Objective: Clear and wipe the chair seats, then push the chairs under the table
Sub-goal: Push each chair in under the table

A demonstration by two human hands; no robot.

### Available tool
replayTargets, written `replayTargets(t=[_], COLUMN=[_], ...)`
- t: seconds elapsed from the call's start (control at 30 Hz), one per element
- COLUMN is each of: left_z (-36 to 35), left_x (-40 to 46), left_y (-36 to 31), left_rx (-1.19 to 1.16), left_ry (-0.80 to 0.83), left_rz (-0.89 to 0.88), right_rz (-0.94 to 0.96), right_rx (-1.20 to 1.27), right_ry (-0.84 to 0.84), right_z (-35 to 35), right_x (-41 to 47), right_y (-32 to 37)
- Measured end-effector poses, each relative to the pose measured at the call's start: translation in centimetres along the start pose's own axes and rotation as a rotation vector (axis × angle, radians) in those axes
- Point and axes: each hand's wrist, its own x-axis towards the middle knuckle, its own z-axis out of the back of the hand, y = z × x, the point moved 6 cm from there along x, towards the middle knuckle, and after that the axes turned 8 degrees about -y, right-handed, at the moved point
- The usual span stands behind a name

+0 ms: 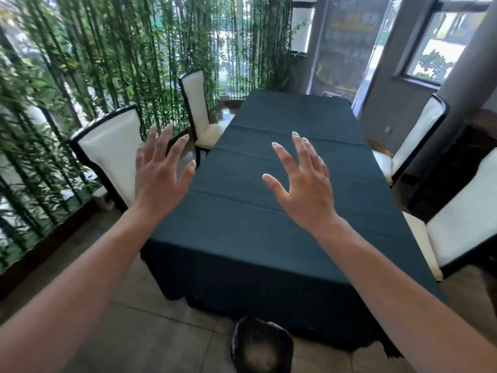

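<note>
Head view: left hand (161, 173) and right hand (304, 184) spread, empty, above green-clothed table's (269, 238) near edge; likely pre-clearing; next, reach white-cushioned black-framed chair (107, 149).

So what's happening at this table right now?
A person stands at the near end of a long table covered in a dark green cloth, with both the left hand and the right hand raised over it, fingers spread, holding nothing. Four white chairs stand along its sides, such as the near left chair and the near right chair. A black bin sits on the floor.
</note>
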Motion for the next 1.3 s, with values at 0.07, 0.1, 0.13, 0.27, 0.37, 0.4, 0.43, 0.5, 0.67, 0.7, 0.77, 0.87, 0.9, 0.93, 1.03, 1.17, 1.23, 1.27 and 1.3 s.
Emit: replayTargets(t=[0.07,0.1,0.13,0.27,0.37,0.4,0.43,0.5,0.67,0.7,0.77,0.87,0.9,0.93,1.03,1.17,1.23,1.27,1.3], left_z=[0.4,0.7,0.9,1.9,2.6,2.9,3.1,3.6,4.0,4.0,3.8,3.4,3.1,2.7,1.4,0.2,-0.2,-0.3,-0.4], left_x=[-0.5,-0.7,-0.9,-1.4,-1.7,-1.7,-1.7,-1.6,-2.5,-2.9,-3.5,-3.6,-3.5,-3.5,-3.1,-1.4,-0.5,-0.3,-0.1], left_y=[2.5,3.9,5.4,11.7,16.2,17.7,19.1,21.9,27.7,28.7,30.4,32.4,33.0,33.5,35.5,38.1,39.3,40.0,40.7], left_rx=[0.026,0.036,0.046,0.084,0.092,0.097,0.103,0.109,0.088,0.087,0.084,0.071,0.078,0.091,0.138,0.193,0.221,0.238,0.257], left_ry=[-0.007,-0.011,-0.015,-0.014,0.002,0.010,0.017,0.027,0.028,0.027,0.018,-0.057,-0.078,-0.086,-0.082,-0.058,-0.052,-0.049,-0.046], left_rz=[0.008,0.012,0.016,0.036,0.052,0.053,0.057,0.070,0.089,0.106,0.150,0.166,0.161,0.161,0.171,0.172,0.203,0.222,0.239], right_rz=[0.019,0.029,0.040,0.080,0.079,0.076,0.074,0.070,0.028,0.024,0.037,0.073,0.079,0.084,0.113,0.153,0.158,0.163,0.174], right_rx=[0.014,0.020,0.023,0.042,0.065,0.067,0.069,0.080,0.125,0.133,0.136,0.137,0.142,0.149,0.182,0.250,0.297,0.317,0.333], right_ry=[0.017,0.027,0.036,0.051,0.063,0.072,0.079,0.076,0.036,0.042,0.068,0.093,0.095,0.097,0.101,0.073,0.074,0.079,0.084], right_z=[-1.7,-2.6,-3.5,-7.4,-10.4,-11.3,-12.2,-13.8,-17.0,-17.8,-19.4,-22.0,-22.9,-23.8,-26.8,-31.0,-33.0,-34.0,-35.0], right_x=[0.7,1.0,1.3,2.4,3.1,3.4,3.7,4.7,5.4,5.3,5.4,6.7,7.2,7.8,9.9,13.6,15.7,16.6,17.5], right_y=[2.0,3.0,4.2,8.9,12.4,13.5,14.5,16.6,21.0,21.7,22.9,24.2,24.4,24.7,25.4,26.3,27.1,27.5,27.9])
